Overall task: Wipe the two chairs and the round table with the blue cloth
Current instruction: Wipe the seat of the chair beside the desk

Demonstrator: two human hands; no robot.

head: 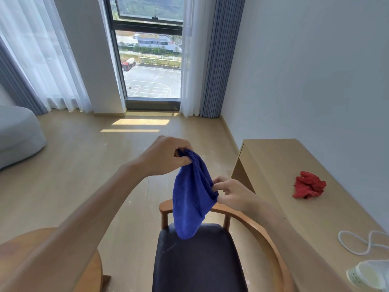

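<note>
Pinching the blue cloth [192,197] with both hands, you hold it in the air above the chair [202,258]. Your left hand [166,157] is closed tight on the top corner, thumb and fingers bunched around the fabric. Your right hand [231,192] nips the cloth's right edge lower down between thumb and fingertips, other fingers loosely curled. Cloth hangs limp, its bottom tip dangling just over the far end of the dark seat cushion; can't tell if it touches. Chair has a curved wooden backrest and sits near centre. Round table [92,268] shows only as a wooden edge at near left, under your left forearm. Right of the chair stands a light wood desk [280,165] against the wall, with a crumpled red cloth [308,185] on it and a white cord [355,243] nearer you. Grey sofa [19,133] sits far left.
</note>
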